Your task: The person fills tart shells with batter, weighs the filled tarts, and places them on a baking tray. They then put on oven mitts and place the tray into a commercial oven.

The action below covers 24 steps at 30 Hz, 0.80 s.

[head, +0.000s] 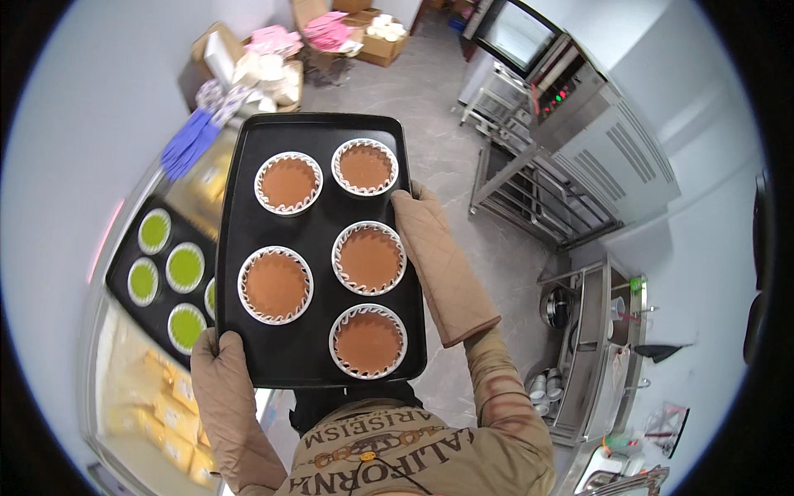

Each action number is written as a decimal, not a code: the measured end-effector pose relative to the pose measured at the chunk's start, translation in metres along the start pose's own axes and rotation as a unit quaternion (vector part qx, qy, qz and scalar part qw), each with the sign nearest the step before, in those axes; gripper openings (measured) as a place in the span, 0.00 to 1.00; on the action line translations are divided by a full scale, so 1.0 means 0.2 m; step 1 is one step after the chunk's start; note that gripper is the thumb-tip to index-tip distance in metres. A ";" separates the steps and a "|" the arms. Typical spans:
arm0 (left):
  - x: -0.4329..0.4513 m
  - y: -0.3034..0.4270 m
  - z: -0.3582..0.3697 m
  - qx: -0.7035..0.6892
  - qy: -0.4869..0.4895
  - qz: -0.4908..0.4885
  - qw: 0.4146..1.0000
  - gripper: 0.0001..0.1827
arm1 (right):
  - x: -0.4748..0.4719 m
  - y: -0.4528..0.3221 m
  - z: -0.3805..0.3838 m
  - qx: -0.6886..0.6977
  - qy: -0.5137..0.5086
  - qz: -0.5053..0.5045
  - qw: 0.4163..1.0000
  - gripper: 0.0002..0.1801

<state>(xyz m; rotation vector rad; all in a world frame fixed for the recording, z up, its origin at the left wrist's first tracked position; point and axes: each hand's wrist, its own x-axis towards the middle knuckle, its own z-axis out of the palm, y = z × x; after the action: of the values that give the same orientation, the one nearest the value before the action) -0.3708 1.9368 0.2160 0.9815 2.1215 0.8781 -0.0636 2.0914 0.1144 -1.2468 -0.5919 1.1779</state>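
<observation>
Both my hands wear quilted tan oven mitts and grip a black baking tray (pixel 310 347). My left hand (pixel 226 384) holds the tray's lower left corner; my right hand (pixel 422 217) has its right edge, toward the far end. On the tray stand several round pans lined with fluted white paper, such as the upper right one (pixel 365 166) and the middle right one (pixel 369 258), each filled with smooth brown batter. To the left, partly under my tray, a second black tray (pixel 164 208) bears several similar pans of green batter (pixel 185 267).
The second tray rests on a glass-topped chest (pixel 99 273) holding yellow packages (pixel 177 415). Blue gloves (pixel 189 142) and cardboard boxes (pixel 378 49) lie beyond. At right stand an oven (pixel 611 142) on a metal rack (pixel 527 198) and a steel sink unit (pixel 586 372).
</observation>
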 end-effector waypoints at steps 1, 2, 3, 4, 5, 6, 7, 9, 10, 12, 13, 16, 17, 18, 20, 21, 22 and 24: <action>-0.01 0.02 -0.03 0.000 -0.002 0.007 1.000 0.19 | -0.02 0.00 -0.01 -0.019 0.020 -0.019 0.999 0.18; -0.01 0.04 -0.06 0.002 -0.005 0.015 1.000 0.20 | -0.03 0.01 -0.03 -0.037 0.040 -0.037 0.998 0.18; -0.07 0.12 -0.11 0.013 0.000 0.015 1.000 0.21 | -0.07 -0.01 -0.06 -0.056 0.054 -0.041 0.996 0.18; -0.13 0.19 -0.16 0.037 0.002 0.011 0.999 0.21 | -0.11 -0.04 -0.08 -0.047 0.028 -0.035 0.998 0.18; -0.07 0.16 -0.16 0.022 -0.021 0.013 0.999 0.21 | -0.15 -0.08 -0.11 -0.037 0.002 -0.028 0.999 0.17; -0.13 0.24 -0.19 0.017 -0.034 0.010 0.999 0.21 | -0.14 -0.11 -0.12 -0.013 -0.015 -0.030 0.999 0.17; -0.16 0.30 -0.20 0.010 -0.058 0.006 0.998 0.21 | -0.15 -0.14 -0.14 0.002 -0.024 -0.034 0.999 0.17; -0.19 0.37 -0.24 0.078 -0.061 0.000 0.995 0.21 | -0.23 -0.20 -0.15 0.031 -0.018 -0.040 0.999 0.17; -0.18 0.36 -0.26 0.082 -0.064 0.004 0.995 0.21 | -0.28 -0.21 -0.15 0.035 -0.012 -0.047 0.998 0.17; -0.16 0.33 -0.27 0.079 -0.067 0.027 0.994 0.22 | -0.31 -0.23 -0.15 0.013 0.011 -0.080 0.997 0.17; -0.19 0.35 -0.31 0.079 -0.064 0.036 0.994 0.22 | -0.35 -0.27 -0.17 0.011 0.010 -0.075 0.997 0.17; -0.21 0.34 -0.37 0.074 -0.068 0.062 0.993 0.23 | -0.40 -0.27 -0.22 0.012 0.012 -0.100 0.995 0.16; -0.20 0.32 -0.37 0.072 -0.073 0.074 0.992 0.23 | -0.42 -0.26 -0.22 0.019 0.015 -0.107 0.994 0.15; -0.21 0.29 -0.40 0.067 -0.072 0.078 0.992 0.23 | -0.50 -0.32 -0.18 0.043 0.013 -0.106 0.993 0.14; -0.21 0.25 -0.44 0.060 -0.074 0.103 0.990 0.24 | -0.59 -0.32 -0.12 0.106 0.012 -0.103 0.989 0.13; -0.22 0.23 -0.47 0.059 -0.070 0.111 0.990 0.24 | -0.59 -0.30 -0.11 0.063 0.027 -0.116 0.991 0.13; -0.20 0.18 -0.46 0.055 -0.084 0.115 0.988 0.25 | -0.59 -0.27 -0.16 0.007 0.052 -0.131 0.990 0.13; -0.19 0.12 -0.45 0.074 -0.074 0.108 0.989 0.25 | -0.60 -0.15 -0.16 0.116 0.017 -0.158 0.981 0.14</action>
<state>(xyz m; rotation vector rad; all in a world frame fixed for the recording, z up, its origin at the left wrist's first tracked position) -0.4100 1.8907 0.2965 1.3306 2.0024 0.7298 -0.0671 1.9732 0.1609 -0.9341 -0.5852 0.9281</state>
